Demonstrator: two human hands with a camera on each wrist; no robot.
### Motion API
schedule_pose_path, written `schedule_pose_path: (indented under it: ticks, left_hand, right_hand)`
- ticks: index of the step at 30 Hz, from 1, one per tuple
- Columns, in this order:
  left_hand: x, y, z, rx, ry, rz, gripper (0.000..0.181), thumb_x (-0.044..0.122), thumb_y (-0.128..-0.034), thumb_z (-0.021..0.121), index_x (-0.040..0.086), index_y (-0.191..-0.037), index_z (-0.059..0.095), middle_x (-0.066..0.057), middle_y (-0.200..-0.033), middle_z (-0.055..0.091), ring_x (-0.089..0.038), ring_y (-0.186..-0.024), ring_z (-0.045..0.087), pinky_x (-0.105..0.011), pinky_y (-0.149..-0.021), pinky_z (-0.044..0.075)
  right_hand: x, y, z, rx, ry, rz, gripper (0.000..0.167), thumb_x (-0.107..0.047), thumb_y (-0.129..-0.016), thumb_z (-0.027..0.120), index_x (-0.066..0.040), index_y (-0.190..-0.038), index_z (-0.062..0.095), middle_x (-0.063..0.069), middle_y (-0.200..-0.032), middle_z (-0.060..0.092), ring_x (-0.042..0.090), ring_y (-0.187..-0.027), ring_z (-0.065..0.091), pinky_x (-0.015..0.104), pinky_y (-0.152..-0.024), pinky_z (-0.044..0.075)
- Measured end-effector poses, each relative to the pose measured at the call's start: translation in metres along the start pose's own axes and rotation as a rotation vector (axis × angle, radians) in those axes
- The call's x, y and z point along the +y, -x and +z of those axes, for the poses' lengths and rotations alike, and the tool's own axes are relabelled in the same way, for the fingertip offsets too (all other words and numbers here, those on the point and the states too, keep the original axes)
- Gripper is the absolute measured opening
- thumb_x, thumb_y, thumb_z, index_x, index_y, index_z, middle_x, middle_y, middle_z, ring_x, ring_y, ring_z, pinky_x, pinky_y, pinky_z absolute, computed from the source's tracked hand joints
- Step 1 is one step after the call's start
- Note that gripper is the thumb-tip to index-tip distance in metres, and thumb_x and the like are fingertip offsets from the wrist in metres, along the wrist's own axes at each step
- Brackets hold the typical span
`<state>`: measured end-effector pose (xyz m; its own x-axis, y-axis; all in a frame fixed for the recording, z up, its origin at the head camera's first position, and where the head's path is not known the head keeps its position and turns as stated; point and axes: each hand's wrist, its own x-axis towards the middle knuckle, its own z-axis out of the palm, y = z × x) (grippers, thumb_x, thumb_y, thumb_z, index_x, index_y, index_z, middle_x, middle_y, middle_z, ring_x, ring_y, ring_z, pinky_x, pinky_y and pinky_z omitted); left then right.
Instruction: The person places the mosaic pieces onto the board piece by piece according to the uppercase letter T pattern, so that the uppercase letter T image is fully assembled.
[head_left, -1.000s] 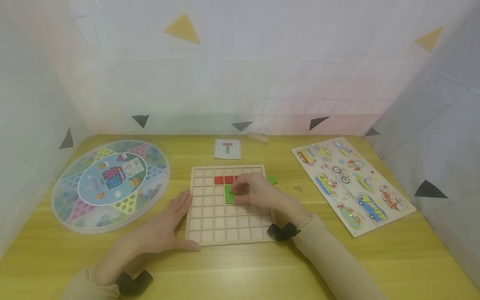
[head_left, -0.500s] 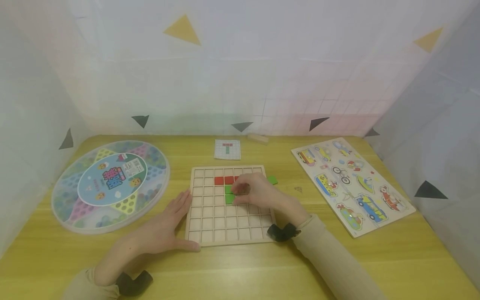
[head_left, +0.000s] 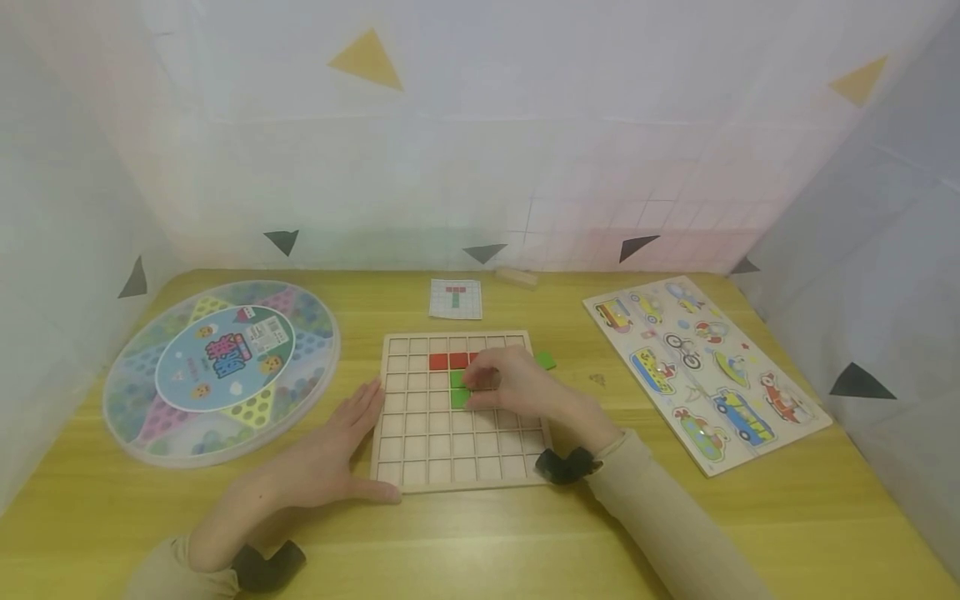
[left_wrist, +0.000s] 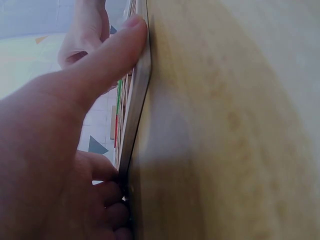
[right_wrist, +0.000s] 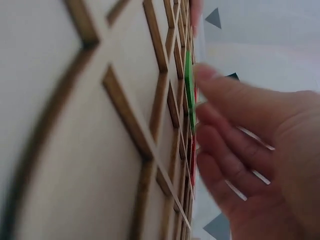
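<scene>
A wooden grid board lies flat on the table in the head view. My left hand rests along its left side, fingers straight against the edge and thumb at the near left corner. Red square tiles sit in a row near the far side. Below the row, two green tiles lie one under the other. My right hand is over them, its thumb and curved fingertips pinching the nearer green tile at its right side. In the right wrist view, that green tile lies beside the thumb tip. The right hand partly hides the red row's end.
A loose green tile lies just right of the board. Beyond it are a pattern card with a red and green T and a small wooden block. A round game box lies left, a picture puzzle right.
</scene>
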<state>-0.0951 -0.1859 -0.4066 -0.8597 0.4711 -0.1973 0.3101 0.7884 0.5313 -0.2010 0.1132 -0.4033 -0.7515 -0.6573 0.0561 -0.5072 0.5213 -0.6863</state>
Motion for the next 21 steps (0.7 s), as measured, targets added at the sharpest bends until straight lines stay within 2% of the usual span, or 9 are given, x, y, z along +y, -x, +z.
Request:
schedule_pose_path:
  ticks: [6,12,16,21]
  left_hand:
    - [0.0,0.0,0.001,0.003,-0.003,0.003,0.133,0.079,-0.0711,0.068,0.009,-0.161,0.0,-0.009,-0.169,-0.008,-0.038,-0.154,0.001,-0.058,-0.122,0.017]
    - [-0.001,-0.001,0.001,-0.011,0.002,0.003,0.133,0.078,-0.0712,0.068,0.008,-0.161,0.0,-0.01,-0.169,-0.008,-0.038,-0.154,0.0,-0.058,-0.122,0.016]
    - [0.0,-0.002,0.0,-0.007,-0.006,0.003,0.133,0.078,-0.0712,0.069,0.008,-0.161,0.0,-0.01,-0.169,-0.008,-0.038,-0.154,0.0,-0.057,-0.122,0.016]
    - [0.0,-0.002,0.0,-0.004,-0.019,-0.012,0.133,0.078,-0.0706,0.07,0.009,-0.161,0.001,-0.007,-0.169,-0.008,-0.035,-0.155,0.0,-0.055,-0.123,0.016]
  right_hand:
    - [-0.007,0.004,-0.019,0.065,-0.048,0.03,0.021,-0.017,-0.084,0.082,-0.011,-0.103,0.074,-0.001,-0.099,0.073,0.014,-0.095,0.065,0.038,-0.09,0.056]
    - [0.0,0.018,-0.038,0.165,-0.039,0.103,0.028,-0.024,-0.09,0.076,-0.007,-0.113,0.072,0.001,-0.106,0.073,0.02,-0.101,0.065,0.048,-0.096,0.053]
    - [0.011,0.029,-0.049,0.232,-0.004,0.139,0.034,-0.029,-0.093,0.072,-0.008,-0.119,0.07,0.001,-0.111,0.072,0.02,-0.107,0.064,0.051,-0.1,0.05]
    - [0.021,0.042,-0.061,0.288,0.025,0.155,0.037,-0.031,-0.092,0.073,-0.009,-0.121,0.07,0.001,-0.112,0.073,0.021,-0.108,0.066,0.049,-0.098,0.052]
